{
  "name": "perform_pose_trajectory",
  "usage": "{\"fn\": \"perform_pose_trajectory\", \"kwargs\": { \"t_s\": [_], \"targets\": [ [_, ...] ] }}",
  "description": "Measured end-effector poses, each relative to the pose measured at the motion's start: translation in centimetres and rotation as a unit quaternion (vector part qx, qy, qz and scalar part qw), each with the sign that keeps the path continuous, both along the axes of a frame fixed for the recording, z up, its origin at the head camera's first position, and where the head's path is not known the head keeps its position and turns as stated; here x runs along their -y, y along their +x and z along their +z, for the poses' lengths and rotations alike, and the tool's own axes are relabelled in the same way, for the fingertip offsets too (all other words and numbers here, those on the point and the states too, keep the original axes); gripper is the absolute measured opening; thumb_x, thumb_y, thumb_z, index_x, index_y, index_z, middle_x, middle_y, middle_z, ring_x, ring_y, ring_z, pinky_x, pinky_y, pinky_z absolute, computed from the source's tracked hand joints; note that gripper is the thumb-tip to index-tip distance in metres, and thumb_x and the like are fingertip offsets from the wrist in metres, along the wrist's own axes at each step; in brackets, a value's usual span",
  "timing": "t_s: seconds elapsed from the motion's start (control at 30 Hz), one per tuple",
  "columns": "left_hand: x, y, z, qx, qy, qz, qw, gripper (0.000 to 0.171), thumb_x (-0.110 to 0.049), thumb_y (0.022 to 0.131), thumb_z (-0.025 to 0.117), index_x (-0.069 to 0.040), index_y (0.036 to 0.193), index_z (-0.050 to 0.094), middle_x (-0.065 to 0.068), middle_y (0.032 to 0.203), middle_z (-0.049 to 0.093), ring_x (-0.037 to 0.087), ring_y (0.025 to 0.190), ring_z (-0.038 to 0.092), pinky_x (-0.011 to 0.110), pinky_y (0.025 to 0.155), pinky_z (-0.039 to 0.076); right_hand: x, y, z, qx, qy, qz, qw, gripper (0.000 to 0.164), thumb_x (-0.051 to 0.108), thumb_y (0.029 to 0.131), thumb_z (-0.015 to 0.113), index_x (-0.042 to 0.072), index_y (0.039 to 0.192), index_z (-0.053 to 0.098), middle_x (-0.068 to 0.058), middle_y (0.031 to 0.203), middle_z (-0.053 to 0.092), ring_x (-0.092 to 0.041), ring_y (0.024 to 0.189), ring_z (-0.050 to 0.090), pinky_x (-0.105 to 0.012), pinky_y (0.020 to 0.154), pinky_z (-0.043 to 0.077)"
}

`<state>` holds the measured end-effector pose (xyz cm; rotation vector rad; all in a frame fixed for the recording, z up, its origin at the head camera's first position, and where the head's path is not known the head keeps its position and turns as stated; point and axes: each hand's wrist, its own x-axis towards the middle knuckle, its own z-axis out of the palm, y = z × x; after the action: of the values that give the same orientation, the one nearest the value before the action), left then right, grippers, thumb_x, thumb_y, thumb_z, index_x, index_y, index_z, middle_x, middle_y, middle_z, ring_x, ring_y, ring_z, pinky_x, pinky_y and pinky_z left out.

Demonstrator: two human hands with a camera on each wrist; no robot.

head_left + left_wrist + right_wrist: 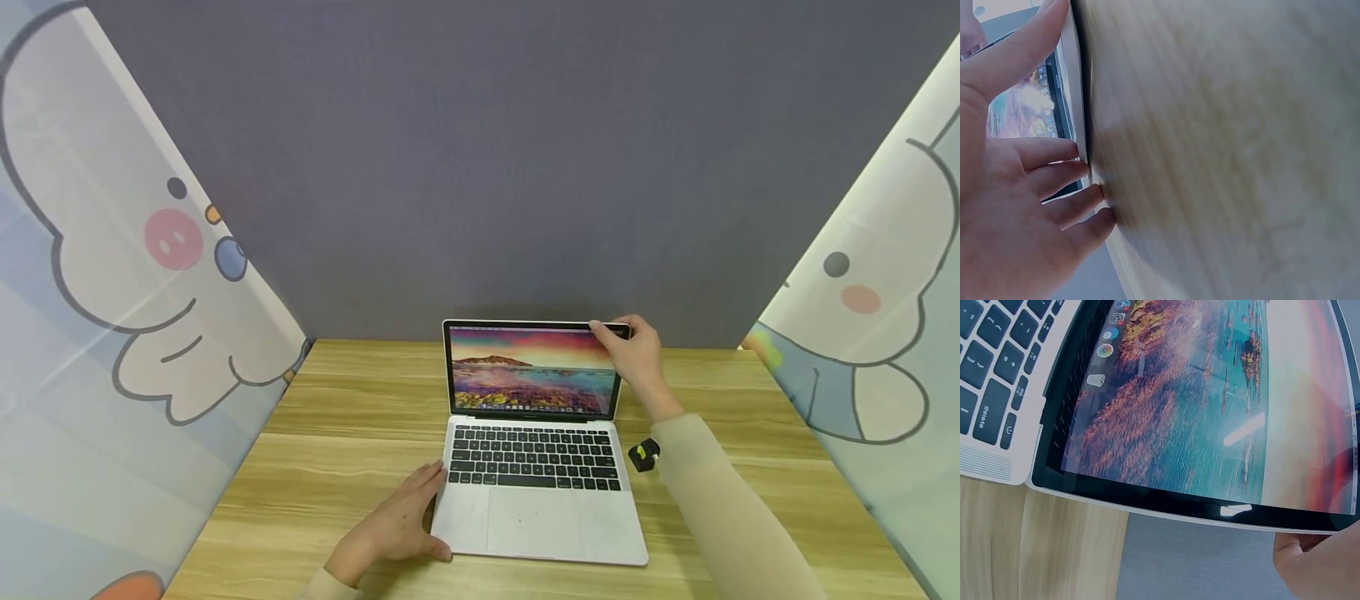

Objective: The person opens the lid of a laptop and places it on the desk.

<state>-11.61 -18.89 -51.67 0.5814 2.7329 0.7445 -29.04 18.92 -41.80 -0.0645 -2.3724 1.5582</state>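
A silver laptop (611,525) lies unfolded on the wooden table, its screen (525,371) lit with a coastal picture and a row of icons. At the top right corner of that screen my right hand (639,360) grips the lid, thumb in front and fingers behind it. The right wrist view catches only part of this hand (1322,565) at the lid's edge. My left hand (401,518) rests beside the base, fingertips touching its left side and thumb at the front left corner. In the left wrist view the left fingers (1054,187) reach out fairly straight against the edge.
A small black object (642,456) with a yellow-green mark lies right of the keyboard, close to my right sleeve (697,467). Behind the wooden table (337,417) stands a grey panel (480,167). Cartoon-printed sheets (97,350) flank both sides.
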Motion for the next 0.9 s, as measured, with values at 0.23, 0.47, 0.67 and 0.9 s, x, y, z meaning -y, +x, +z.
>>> {"fn": "perform_pose_trajectory", "kwargs": {
  "t_s": [0.23, 0.47, 0.67, 0.9],
  "targets": [
    [0.0, 0.0, 0.1, -0.003, 0.001, -0.001, 1.0000, 0.120, -0.055, 0.064, 0.090, 0.008, 0.152, 0.038, 0.022, 0.162, 0.031, 0.044, 0.148, 0.029, 0.060, 0.117, 0.029, -0.1, -0.5, -0.3, 0.003, -0.007, 0.003, 1.000, 0.056, 0.052, 0.092, 0.070, 0.001, 0.114, 0.059, -0.013, 0.099, 0.060, -0.019, 0.071, 0.054, -0.028, 0.056, 0.048],
    [0.0, 0.2, 0.2, 0.005, 0.009, -0.003, 0.9999, 0.119, -0.052, 0.067, 0.089, 0.010, 0.153, 0.034, 0.024, 0.163, 0.028, 0.046, 0.149, 0.025, 0.062, 0.117, 0.026, 0.1, -1.1, -0.6, 0.004, -0.024, 0.007, 1.000, 0.054, 0.049, 0.092, 0.071, 0.001, 0.112, 0.058, -0.012, 0.098, 0.059, -0.019, 0.071, 0.054, -0.028, 0.056, 0.047],
    [-0.1, 0.3, 0.1, 0.004, 0.004, -0.006, 1.0000, 0.119, -0.050, 0.068, 0.088, 0.010, 0.153, 0.032, 0.024, 0.163, 0.026, 0.047, 0.149, 0.023, 0.062, 0.118, 0.026, 0.2, -1.3, -0.6, 0.005, -0.030, 0.003, 1.000, 0.052, 0.049, 0.092, 0.072, 0.002, 0.111, 0.058, -0.011, 0.096, 0.059, -0.017, 0.070, 0.053, -0.026, 0.054, 0.046],
    [-0.1, 0.1, -0.2, -0.002, -0.004, -0.005, 1.0000, 0.120, -0.053, 0.065, 0.089, 0.009, 0.153, 0.035, 0.021, 0.164, 0.028, 0.046, 0.148, 0.026, 0.061, 0.117, 0.028, 0.2, -1.6, -0.7, 0.014, -0.020, -0.006, 1.000, 0.052, 0.048, 0.092, 0.071, 0.002, 0.111, 0.059, -0.011, 0.098, 0.058, -0.018, 0.072, 0.052, -0.027, 0.056, 0.046]
  ]
}}
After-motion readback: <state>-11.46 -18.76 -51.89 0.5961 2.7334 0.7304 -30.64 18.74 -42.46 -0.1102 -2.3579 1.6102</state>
